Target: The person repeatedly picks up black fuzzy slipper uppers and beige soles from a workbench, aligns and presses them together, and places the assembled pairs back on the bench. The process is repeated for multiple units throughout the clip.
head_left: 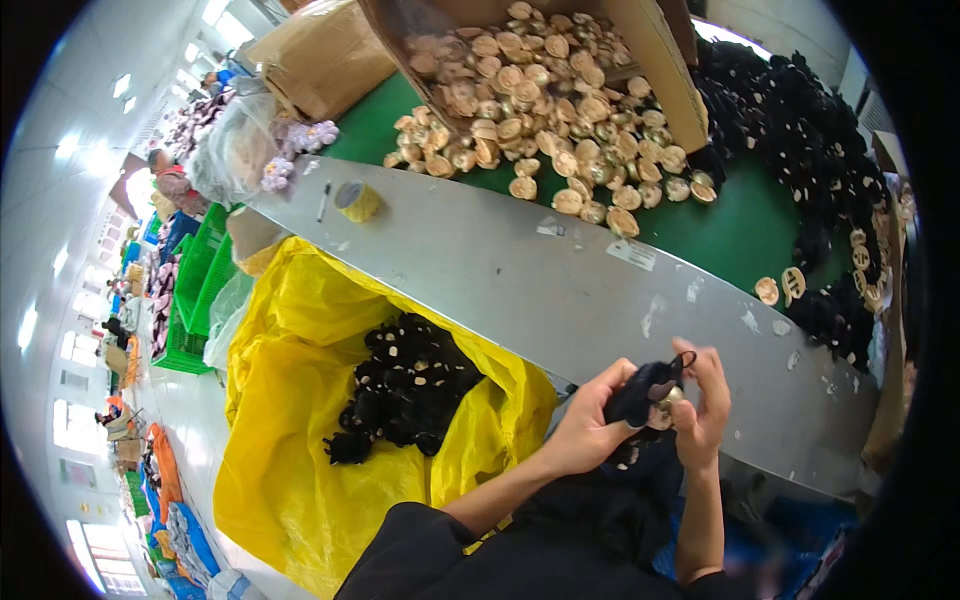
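Between my two hands, above the near edge of the grey metal table, is a small black plush piece (630, 402) with a thin dark loop at its upper end. My left hand (592, 418) is closed round the plush from its left side. My right hand (704, 405) has its fingers bent at the other side, pinching by the loop and against a shiny gold, rounded part (666, 408) that sits at the plush. Fingers hide part of both pieces, so how they join cannot be made out.
A yellow bag (290, 400) holding black plush pieces (410, 380) stands left. Gold-and-tan round shells (570, 150) spill from a tipped cardboard box (680, 80) onto the green surface (735, 225). More black plush (790, 120) lies right. A tape roll (358, 201) and pen (324, 202) rest on the metal table (520, 270).
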`<move>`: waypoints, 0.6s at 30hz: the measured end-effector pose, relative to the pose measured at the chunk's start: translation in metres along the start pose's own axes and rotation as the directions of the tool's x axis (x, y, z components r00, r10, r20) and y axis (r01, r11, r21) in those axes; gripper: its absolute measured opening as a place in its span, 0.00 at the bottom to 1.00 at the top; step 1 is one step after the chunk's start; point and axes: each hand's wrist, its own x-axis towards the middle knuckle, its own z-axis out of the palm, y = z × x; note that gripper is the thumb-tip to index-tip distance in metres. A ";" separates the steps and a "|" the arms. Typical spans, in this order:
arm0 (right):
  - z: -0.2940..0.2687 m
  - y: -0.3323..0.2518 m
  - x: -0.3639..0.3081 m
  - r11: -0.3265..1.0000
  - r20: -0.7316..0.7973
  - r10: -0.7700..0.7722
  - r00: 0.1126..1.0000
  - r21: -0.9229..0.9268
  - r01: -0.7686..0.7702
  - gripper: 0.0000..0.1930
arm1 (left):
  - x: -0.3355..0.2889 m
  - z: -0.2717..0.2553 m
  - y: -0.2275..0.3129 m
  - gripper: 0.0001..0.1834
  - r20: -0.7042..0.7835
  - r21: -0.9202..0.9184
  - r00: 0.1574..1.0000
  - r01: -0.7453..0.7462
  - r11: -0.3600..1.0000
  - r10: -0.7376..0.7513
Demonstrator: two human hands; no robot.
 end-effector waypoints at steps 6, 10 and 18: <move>-0.001 0.012 -0.010 0.495 0.553 0.381 0.741 0.555 -0.668 0.44 | -0.013 -0.015 -0.014 0.11 -0.020 -0.035 0.998 0.061 0.998 -0.062; -0.004 0.028 -0.025 0.338 0.633 0.387 0.671 0.579 -0.742 0.42 | -0.014 -0.008 -0.030 0.11 -0.023 -0.226 1.000 -0.015 0.974 0.010; -0.014 0.016 -0.041 0.331 0.559 0.318 0.766 0.691 -0.642 0.18 | -0.002 -0.003 -0.036 0.11 0.081 -0.271 0.994 -0.051 0.961 0.076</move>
